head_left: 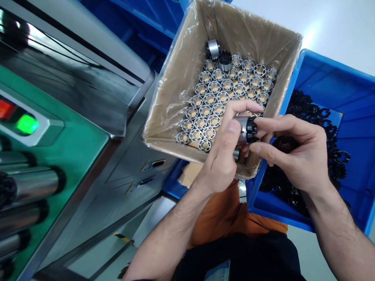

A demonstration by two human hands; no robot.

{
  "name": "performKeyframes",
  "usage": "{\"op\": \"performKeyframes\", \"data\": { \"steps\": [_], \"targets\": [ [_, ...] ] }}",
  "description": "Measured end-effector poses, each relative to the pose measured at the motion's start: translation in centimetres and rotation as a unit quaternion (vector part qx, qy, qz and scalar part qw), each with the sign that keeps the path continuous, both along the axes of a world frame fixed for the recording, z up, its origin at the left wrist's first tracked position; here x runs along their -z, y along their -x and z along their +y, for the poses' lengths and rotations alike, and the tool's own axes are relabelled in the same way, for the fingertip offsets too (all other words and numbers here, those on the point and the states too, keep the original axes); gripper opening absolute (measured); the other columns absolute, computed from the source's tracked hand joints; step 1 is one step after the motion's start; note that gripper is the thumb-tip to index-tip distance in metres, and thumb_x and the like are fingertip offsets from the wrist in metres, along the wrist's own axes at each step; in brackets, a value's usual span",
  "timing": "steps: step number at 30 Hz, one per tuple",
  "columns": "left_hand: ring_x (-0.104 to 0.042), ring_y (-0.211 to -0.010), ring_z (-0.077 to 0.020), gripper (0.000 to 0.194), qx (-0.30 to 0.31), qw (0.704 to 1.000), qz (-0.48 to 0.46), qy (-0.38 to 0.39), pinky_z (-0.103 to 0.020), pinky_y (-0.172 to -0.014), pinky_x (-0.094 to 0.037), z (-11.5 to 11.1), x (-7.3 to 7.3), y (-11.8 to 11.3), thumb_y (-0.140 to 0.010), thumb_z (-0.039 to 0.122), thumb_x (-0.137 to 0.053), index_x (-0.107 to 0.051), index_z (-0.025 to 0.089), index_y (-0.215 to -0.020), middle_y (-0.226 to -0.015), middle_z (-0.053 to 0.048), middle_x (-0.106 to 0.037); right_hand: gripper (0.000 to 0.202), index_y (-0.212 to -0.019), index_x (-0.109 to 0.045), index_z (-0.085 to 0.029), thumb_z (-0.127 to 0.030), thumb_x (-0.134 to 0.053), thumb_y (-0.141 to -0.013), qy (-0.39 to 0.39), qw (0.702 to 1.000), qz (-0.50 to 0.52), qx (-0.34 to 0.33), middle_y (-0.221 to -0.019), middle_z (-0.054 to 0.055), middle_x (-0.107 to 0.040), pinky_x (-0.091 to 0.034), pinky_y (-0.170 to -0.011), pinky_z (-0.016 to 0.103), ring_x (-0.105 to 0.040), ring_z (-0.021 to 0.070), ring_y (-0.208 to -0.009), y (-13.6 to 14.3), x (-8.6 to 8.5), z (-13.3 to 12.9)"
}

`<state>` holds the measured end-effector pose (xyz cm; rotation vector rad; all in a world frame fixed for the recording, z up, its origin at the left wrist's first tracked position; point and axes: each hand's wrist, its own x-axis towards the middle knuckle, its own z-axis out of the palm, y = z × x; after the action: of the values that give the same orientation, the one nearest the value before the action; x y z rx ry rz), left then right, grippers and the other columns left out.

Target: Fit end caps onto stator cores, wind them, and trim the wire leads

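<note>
Between the thumb and fingers of my left hand (223,156) is a short shiny metal cylinder (242,131), held sideways above a lined cardboard box (173,95). A black slotted plastic ring (252,129) sits on its right end. My right hand (304,155) is closed in a pinch on that ring, thumb below and fingers above. Inside the box stand rows of similar metal cylinders (210,99) with open ends up. Two cylinders fitted with black rings lie on top at the back, one tipped over (213,48) and the other tilted (225,60).
A blue bin (361,109) at right holds a heap of loose black plastic rings (308,116). At left stands a machine with a green panel (73,149), lit buttons and several large metal rollers (35,185). More blue crates (149,12) are behind the box.
</note>
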<state>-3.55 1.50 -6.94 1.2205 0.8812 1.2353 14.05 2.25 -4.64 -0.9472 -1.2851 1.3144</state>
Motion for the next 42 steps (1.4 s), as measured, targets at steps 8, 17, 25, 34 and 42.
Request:
{"op": "performKeyframes", "data": {
  "steps": [8,17,25,34,42],
  "targets": [
    [-0.065,-0.075,-0.021,0.049,0.022,0.999,0.012,0.035,-0.038,-0.064,-0.057,-0.4,-0.4,0.1,-0.118,0.076,-0.051,-0.065,0.036,-0.144,-0.103,-0.004,-0.073,0.034,-0.11,-0.095,-0.033,-0.04,-0.112,-0.081,0.003,1.0,0.006,-0.001,-0.093,0.0,-0.085,-0.07,-0.066,0.034,-0.076,0.0175,-0.073,0.1,0.1,0.1],
    [-0.076,-0.068,-0.0177,0.043,0.013,1.0,0.019,-0.004,-0.031,-0.053,-0.057,0.0,0.0,0.1,-0.11,0.07,-0.076,-0.074,0.031,-0.126,-0.107,-0.004,-0.083,0.028,-0.115,-0.091,-0.034,-0.052,-0.101,-0.095,0.066,0.994,0.078,0.032,-0.091,-0.004,-0.082,-0.052,-0.047,0.025,-0.051,0.0072,-0.05,-0.1,1.0,0.9],
    [-0.052,-0.058,-0.0126,0.038,0.099,0.988,0.116,-0.035,-0.026,-0.049,-0.042,0.7,-0.8,-0.4,-0.087,0.045,-0.105,-0.078,0.029,-0.108,-0.073,0.006,-0.064,0.02,-0.133,-0.08,-0.046,-0.056,-0.072,-0.117,-0.029,0.988,0.07,0.134,-0.088,-0.006,-0.077,-0.069,-0.069,0.035,-0.069,0.0163,-0.062,1.3,0.5,-0.1],
    [-0.05,-0.057,-0.0094,0.045,-0.043,0.994,0.05,-0.086,-0.024,-0.053,-0.042,0.7,-0.8,-0.3,-0.098,0.054,-0.097,-0.065,0.024,-0.088,-0.069,0.006,-0.059,0.031,-0.119,-0.09,-0.032,-0.049,-0.101,-0.096,-0.051,0.997,-0.013,0.056,-0.113,0.002,-0.084,-0.073,-0.093,0.035,-0.079,0.0198,-0.101,0.2,-0.1,-0.1],
    [-0.06,-0.062,-0.0097,0.037,-0.002,0.994,-0.079,0.076,-0.024,-0.042,-0.039,1.4,-1.1,0.4,-0.116,0.069,-0.064,-0.071,0.038,-0.134,-0.102,0.0,-0.069,0.028,-0.126,-0.091,-0.033,-0.055,-0.088,-0.107,-0.059,0.994,-0.063,0.067,-0.115,0.005,-0.081,-0.074,-0.09,0.042,-0.077,0.0223,-0.1,-0.5,0.1,0.4]
  ]
}}
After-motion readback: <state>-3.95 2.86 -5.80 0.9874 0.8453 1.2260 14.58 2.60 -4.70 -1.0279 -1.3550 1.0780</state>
